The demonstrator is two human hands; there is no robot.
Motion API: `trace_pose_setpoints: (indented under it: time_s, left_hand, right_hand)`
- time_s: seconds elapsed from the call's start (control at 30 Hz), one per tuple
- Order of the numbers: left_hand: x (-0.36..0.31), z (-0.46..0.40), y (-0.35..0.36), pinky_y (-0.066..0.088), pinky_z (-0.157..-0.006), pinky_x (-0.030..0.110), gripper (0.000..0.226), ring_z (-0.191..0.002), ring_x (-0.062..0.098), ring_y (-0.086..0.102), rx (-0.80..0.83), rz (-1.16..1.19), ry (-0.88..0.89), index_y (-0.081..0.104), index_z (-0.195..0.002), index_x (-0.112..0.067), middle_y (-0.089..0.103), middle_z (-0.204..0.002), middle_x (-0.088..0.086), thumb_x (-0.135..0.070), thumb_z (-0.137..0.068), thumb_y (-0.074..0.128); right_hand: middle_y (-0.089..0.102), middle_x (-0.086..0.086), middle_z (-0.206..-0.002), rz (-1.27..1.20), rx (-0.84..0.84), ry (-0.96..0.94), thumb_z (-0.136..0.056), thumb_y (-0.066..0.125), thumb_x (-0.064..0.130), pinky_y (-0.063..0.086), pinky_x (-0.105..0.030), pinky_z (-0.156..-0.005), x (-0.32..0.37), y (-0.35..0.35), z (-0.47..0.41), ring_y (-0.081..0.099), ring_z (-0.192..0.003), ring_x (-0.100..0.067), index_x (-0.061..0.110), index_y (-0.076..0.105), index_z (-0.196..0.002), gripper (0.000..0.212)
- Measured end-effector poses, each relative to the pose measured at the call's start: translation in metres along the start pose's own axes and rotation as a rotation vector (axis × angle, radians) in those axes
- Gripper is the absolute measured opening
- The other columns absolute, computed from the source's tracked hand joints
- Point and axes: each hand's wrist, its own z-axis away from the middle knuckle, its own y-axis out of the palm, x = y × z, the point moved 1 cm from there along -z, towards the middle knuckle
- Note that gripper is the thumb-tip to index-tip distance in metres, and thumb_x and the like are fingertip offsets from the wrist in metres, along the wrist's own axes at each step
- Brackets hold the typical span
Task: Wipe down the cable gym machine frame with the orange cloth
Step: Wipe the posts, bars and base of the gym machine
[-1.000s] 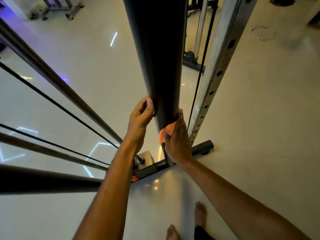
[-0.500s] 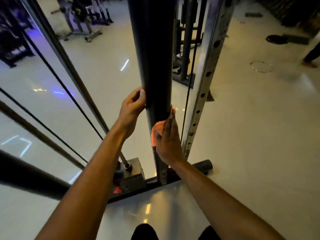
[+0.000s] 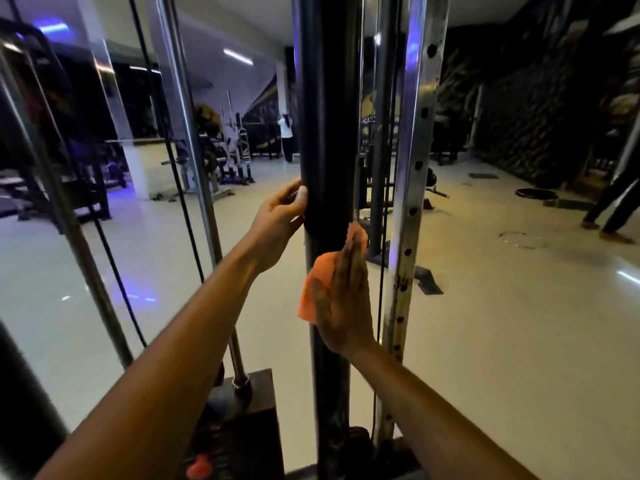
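no legible text, labels or numbers anywhere

Dim, soft blur, wide-angle edge bending

Post (image 3: pixel 325 133): black, plain. Cloth (image 3: pixel 313 289): bright orange, no pattern. Upright (image 3: pixel 411 188) beside the post: silver metal with a single column of dark round holes and a blue-violet sheen near the top. Rod (image 3: pixel 188 140): chrome grey. Cable (image 3: pixel 119 282): black. Floor (image 3: pixel 502 323): pale cream, with blue-violet patches at left. Weight stack (image 3: pixel 256 427): brown-black, with a red tag (image 3: pixel 198 467) low on it. Far wall (image 3: pixel 526 116): dark, with a mottled stone-like pattern. Distant person (image 3: pixel 286 124): white top.
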Motion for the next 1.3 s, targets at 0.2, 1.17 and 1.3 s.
trace_pose_setpoints:
  time_s: [0.2, 1.17, 1.3]
  left_hand:
    - [-0.001, 0.008, 0.004, 0.044, -0.122, 0.047, 0.045, -0.14, 0.021, 0.06, 0.034, 0.005, 0.001, 0.047, -0.159, -0.021, 0.064, -0.15, 0.003, -0.032, -0.116, 0.045]
    - [0.148, 0.084, 0.015, 0.05, -0.117, 0.042, 0.049, -0.142, 0.017, 0.056, -0.072, -0.047, -0.127, 0.046, -0.161, -0.025, 0.06, -0.153, -0.006, -0.028, -0.112, 0.052]
    - [0.161, 0.091, 0.015, 0.054, -0.112, 0.041, 0.049, -0.139, 0.017, 0.059, -0.108, -0.072, -0.135, 0.047, -0.16, -0.029, 0.059, -0.153, -0.009, -0.036, -0.112, 0.053]
  right_hand:
    - [-0.007, 0.001, -0.182, -0.03, -0.247, -0.01, -0.116, 0.047, 0.034, 0.02, -0.046, -0.134, 0.021, 0.0, -0.051, 0.006, -0.168, -0.018, 0.011, 0.008, -0.173, 0.073]
    - [0.008, -0.009, -0.181, -0.097, -0.086, 0.129, -0.11, 0.022, 0.073, 0.055, -0.062, -0.107, -0.059, 0.065, 0.109, 0.038, -0.157, -0.036, 0.041, -0.019, -0.168, 0.078]
    - [0.008, -0.01, -0.181, -0.109, -0.273, 0.117, -0.114, 0.031, 0.057, 0.05, -0.059, -0.114, -0.033, 0.064, 0.059, 0.035, -0.159, -0.032, 0.024, -0.003, -0.17, 0.073]
